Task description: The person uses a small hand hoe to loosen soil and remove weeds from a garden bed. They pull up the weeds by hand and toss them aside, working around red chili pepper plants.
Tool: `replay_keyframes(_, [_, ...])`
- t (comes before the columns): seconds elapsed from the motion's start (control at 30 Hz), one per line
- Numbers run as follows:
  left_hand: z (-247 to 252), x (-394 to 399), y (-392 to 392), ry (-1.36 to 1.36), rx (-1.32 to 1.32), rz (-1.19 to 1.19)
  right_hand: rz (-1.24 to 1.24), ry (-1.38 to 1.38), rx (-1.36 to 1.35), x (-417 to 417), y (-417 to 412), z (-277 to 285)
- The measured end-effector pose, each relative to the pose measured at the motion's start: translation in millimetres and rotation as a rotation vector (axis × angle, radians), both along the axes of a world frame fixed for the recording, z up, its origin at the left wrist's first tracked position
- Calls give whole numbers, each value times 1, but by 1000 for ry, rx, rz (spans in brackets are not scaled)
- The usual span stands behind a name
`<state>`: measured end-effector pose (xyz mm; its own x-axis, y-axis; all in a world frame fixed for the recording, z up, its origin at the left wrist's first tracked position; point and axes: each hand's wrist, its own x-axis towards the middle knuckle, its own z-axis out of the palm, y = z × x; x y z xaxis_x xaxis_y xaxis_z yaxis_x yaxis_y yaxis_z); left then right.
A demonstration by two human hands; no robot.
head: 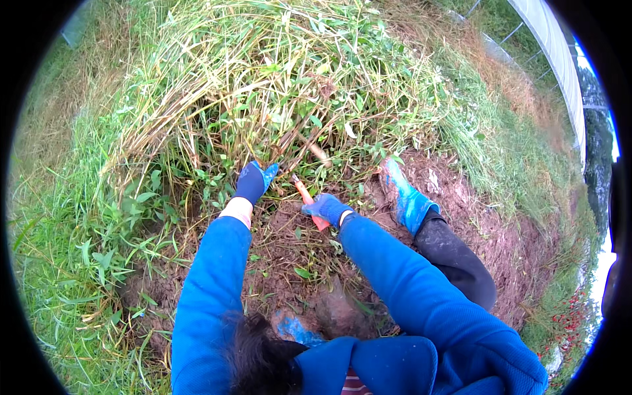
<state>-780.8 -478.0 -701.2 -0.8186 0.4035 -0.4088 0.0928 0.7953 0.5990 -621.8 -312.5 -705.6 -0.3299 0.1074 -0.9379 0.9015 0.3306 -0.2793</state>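
My left hand (254,181), in a dark blue glove with lighter blue fingers, reaches into the base of the weeds (232,133). Its thumb points up and right, and leaves and stems partly hide the fingers, so whether they close on stems cannot be told. My right hand (326,207), gloved in blue, grips the orange handle (303,191) of a hand tool just to the right. A short metal neck (295,177) leads from the handle toward the stems by my left thumb. The tool's working end is hidden among the plants.
Cut or flattened grass (276,59) lies heaped ahead. My muddy blue boot (410,197) is planted on bare soil (469,247) at the right. Near my body a stone (340,308) sits in the soil. Tall green weeds (64,276) grow at left, and a white-covered frame structure (553,54) stands upper right.
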Motion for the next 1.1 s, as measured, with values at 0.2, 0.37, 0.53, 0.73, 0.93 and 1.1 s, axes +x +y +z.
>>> replay_keyframes(0.2, [-14,-1,-1,0,-42,16,-577,108,-740,-6,2,16])
replay_keyframes(0.37, [-5,12,41,-28,-31,-83,-349,74,-253,-24,-26,24])
replay_keyframes(0.53, [-22,-1,4,61,-39,56,-369,34,-457,126,-46,115])
replay_keyframes(0.73, [20,-126,-54,111,316,244,-805,92,-144,147,-5,182])
replay_keyframes(0.93, [118,-197,-127,220,566,304,-1088,537,111,135,25,170])
replay_keyframes(1.1, [100,-112,-161,503,373,259,-948,104,-50,172,-16,165])
